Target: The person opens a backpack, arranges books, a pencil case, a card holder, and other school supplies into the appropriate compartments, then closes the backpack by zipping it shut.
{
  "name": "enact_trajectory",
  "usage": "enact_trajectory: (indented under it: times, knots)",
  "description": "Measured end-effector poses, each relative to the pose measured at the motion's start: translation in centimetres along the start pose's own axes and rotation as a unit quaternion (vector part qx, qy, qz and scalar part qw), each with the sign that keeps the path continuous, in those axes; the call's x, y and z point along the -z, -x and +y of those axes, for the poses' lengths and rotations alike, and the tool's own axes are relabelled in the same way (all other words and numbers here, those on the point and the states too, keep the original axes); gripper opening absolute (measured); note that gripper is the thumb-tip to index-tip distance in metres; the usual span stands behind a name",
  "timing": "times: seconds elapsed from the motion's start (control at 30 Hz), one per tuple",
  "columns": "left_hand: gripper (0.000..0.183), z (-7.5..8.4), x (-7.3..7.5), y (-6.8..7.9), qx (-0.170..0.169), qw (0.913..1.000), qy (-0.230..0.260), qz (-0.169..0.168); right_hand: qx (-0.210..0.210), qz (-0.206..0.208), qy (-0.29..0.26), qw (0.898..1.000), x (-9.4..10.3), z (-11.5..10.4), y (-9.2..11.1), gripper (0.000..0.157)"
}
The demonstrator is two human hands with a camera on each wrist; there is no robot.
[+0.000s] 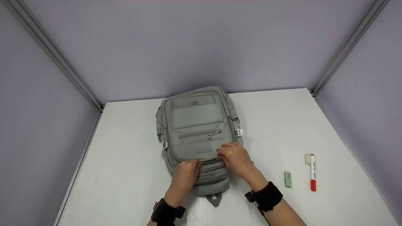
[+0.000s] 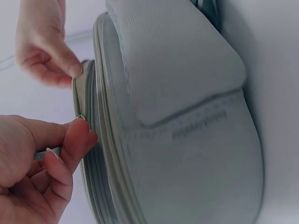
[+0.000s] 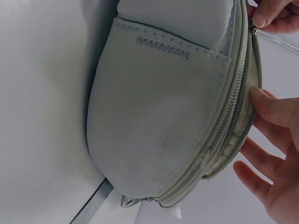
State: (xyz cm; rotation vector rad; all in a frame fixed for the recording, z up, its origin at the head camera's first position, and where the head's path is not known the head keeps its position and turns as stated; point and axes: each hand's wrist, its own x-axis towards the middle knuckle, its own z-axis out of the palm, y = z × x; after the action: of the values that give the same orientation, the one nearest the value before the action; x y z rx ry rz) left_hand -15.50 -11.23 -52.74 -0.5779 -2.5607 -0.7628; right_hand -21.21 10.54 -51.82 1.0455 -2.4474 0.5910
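A grey-green backpack (image 1: 198, 116) lies on its back on the white table, its front pocket facing up. At its near end my left hand (image 1: 187, 172) pinches a zipper slider (image 2: 80, 117) between thumb and finger; a grey pull tab (image 2: 46, 154) shows within the curled fingers. On the same zipper line, to the right, my right hand (image 1: 235, 157) grips the front pocket's edge (image 3: 250, 100), thumb on the zipper side and fingers behind. In the right wrist view the zipper teeth (image 3: 233, 100) of another compartment run along the bag.
Right of the backpack lie a small green block (image 1: 288, 179), a red-capped white marker (image 1: 313, 172) and a pale eraser-like block (image 1: 307, 159) touching it. Grey panels (image 1: 201, 47) enclose the table (image 1: 125, 150) at the back and sides. A strap loop (image 1: 215, 200) sticks out from the bag's near end.
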Motion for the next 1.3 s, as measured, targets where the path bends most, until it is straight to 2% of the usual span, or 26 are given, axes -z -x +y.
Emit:
enact_trajectory:
  times: [0.13, 0.37, 0.6, 0.9, 1.07, 1.3]
  knots:
    - [0.005, -0.4, 0.6, 0.3, 0.010, 0.9997, 0.020, -0.009, -0.011, -0.025, 0.002, 1.000, 0.1, -0.1, 0.0, 0.011]
    - [0.005, -1.1, 1.3, 0.8, 0.020, 0.9991, 0.037, 0.005, -0.020, -0.038, -0.009, 0.999, 0.1, 0.0, 0.1, 0.012]
    - [0.008, -2.2, 2.3, 1.6, 0.024, 0.9994, 0.019, 0.019, -0.024, -0.031, -0.028, 0.999, 0.1, 0.1, 0.2, 0.009]
    - [0.007, -4.2, 3.8, 2.3, 0.078, 0.9965, -0.013, 0.025, -0.022, -0.015, -0.039, 0.999, 0.4, 0.3, 0.3, 0.011]
    - [0.005, -5.1, 4.4, 2.3, 0.088, 0.9951, -0.025, 0.037, -0.024, -0.020, -0.040, 0.999, 0.6, 0.4, 0.4, 0.013]
    - [0.005, -6.7, 4.7, 1.4, 0.100, 0.9934, -0.034, 0.045, -0.019, -0.019, -0.040, 0.999, 0.7, 0.6, 0.4, 0.012]
